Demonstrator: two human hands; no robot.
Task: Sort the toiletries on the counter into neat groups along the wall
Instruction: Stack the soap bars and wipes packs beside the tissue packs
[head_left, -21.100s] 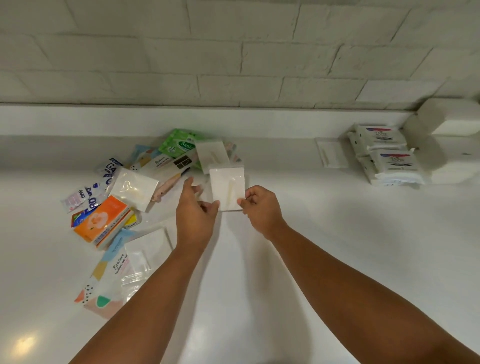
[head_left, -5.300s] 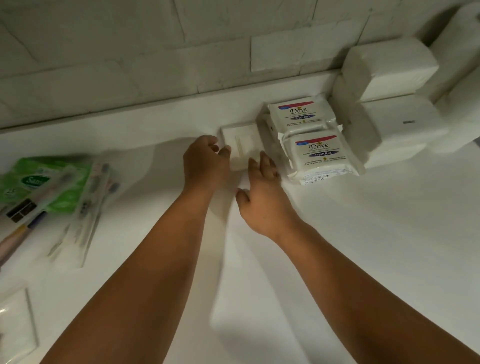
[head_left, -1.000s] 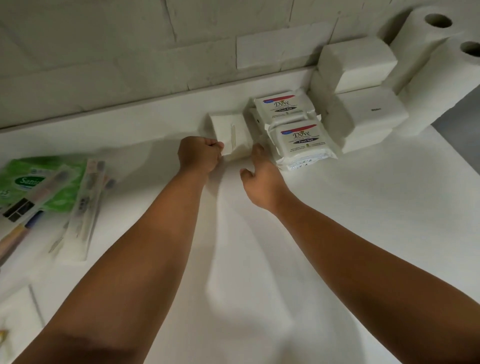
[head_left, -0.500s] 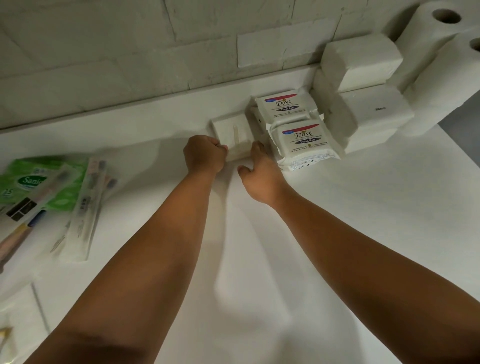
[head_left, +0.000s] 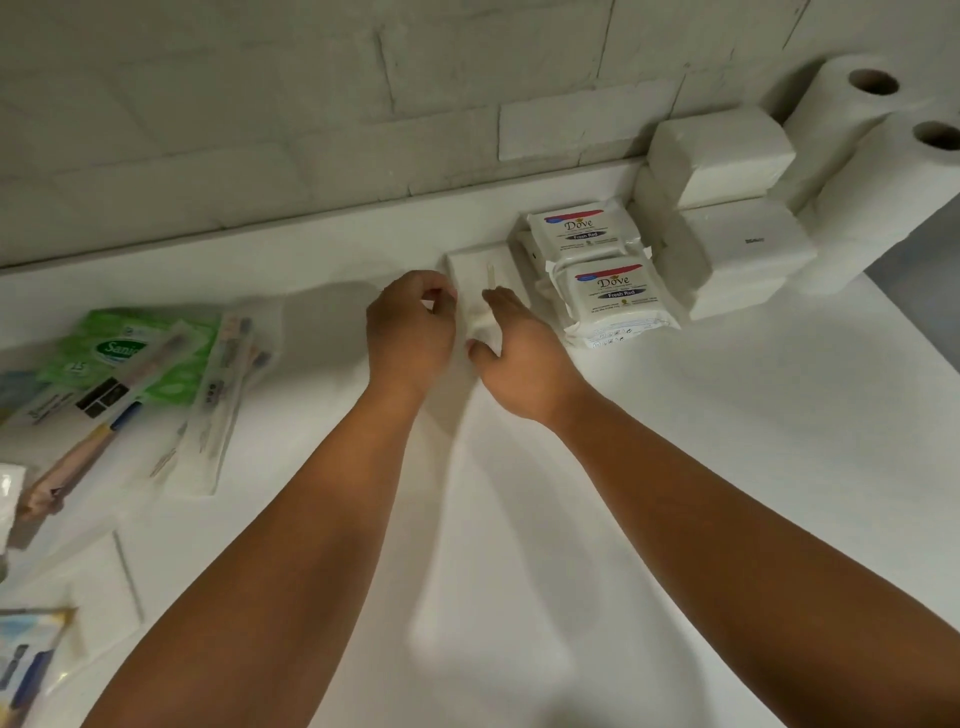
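A small stack of flat white sachets (head_left: 480, 270) lies against the back ledge, just left of two Dove wipe packs (head_left: 612, 295). My left hand (head_left: 410, 332) sits at the stack's left edge with its fingers curled; I see no grip on it. My right hand (head_left: 524, 358) lies on the stack's front right corner, fingers fairly straight on top and thumb at the near edge. At the far left lies a loose pile: a green Sanita tissue pack (head_left: 130, 351), wrapped toothbrushes (head_left: 221, 389) and other sachets (head_left: 31, 660).
White tissue packs (head_left: 722, 161) are stacked right of the Dove packs, with two paper rolls (head_left: 852, 124) beyond them at the counter's right end. The white brick wall (head_left: 311, 104) runs behind the ledge. Bare white counter (head_left: 727, 441) lies in front.
My right hand has slid forward onto the sachet stack's front corner. My left hand has eased from a tight fist to loosely curled fingers at the stack's left edge.
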